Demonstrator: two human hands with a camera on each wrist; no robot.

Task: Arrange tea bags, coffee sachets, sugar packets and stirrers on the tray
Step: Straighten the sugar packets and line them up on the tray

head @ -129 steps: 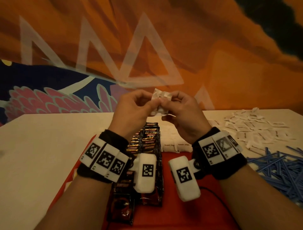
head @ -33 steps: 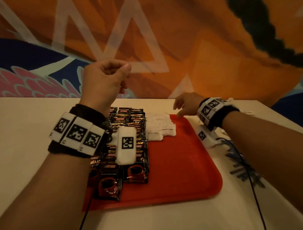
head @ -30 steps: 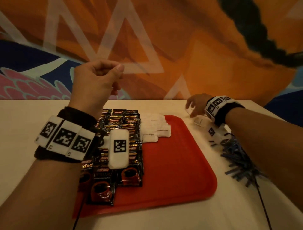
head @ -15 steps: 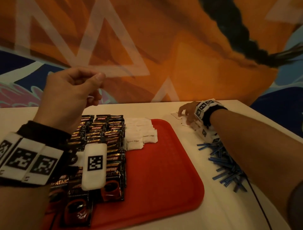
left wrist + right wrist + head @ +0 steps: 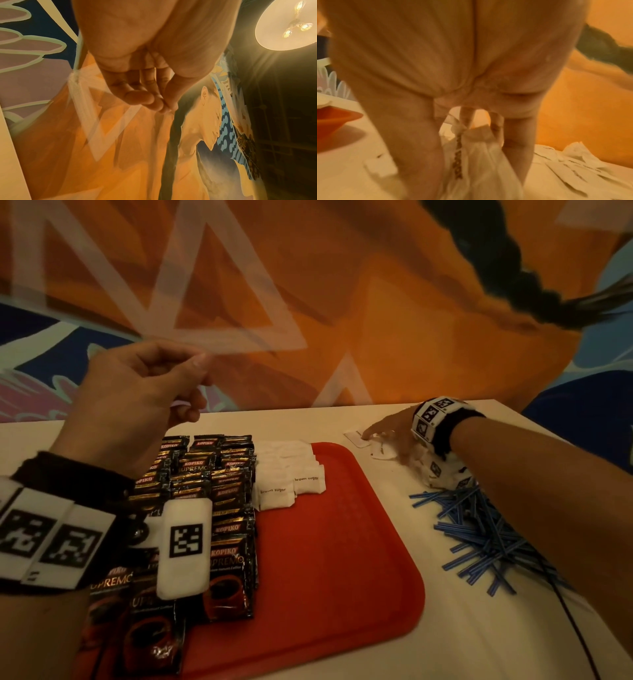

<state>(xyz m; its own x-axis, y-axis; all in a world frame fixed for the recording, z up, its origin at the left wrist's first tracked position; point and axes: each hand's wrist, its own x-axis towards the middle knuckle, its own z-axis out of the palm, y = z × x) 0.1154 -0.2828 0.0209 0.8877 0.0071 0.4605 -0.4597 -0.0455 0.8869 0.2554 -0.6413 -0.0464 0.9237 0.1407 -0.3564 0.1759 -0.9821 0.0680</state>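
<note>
Approx 4 s earlier both hands were together over the tray, working a white packet. By now the right hand (image 5: pixel 390 433) had swung off the red tray (image 5: pixel 342 542) to the loose white packets (image 5: pixel 380 451) on the table (image 5: pixel 462 645) beyond the tray's far right corner, fingers spread down among them and gathering crumpled paper in the wrist view; a firm hold couldn't be confirmed. So prob. a fetch for the next packet, sugar rows not finished. Left hand (image 5: pixel 137 395) hovered raised over the coffee sachets (image 5: pixel 205 501), fingers loosely curled, thumb to fingertip, nothing seen in it. Sugar packets (image 5: pixel 291 474), white w/ "brown sugar" print, sat in overlapping rows just beside the sachets on the tray. Blue stirrers (image 5: pixel 479 529) lay heaped on the table, right of the tray.
</note>
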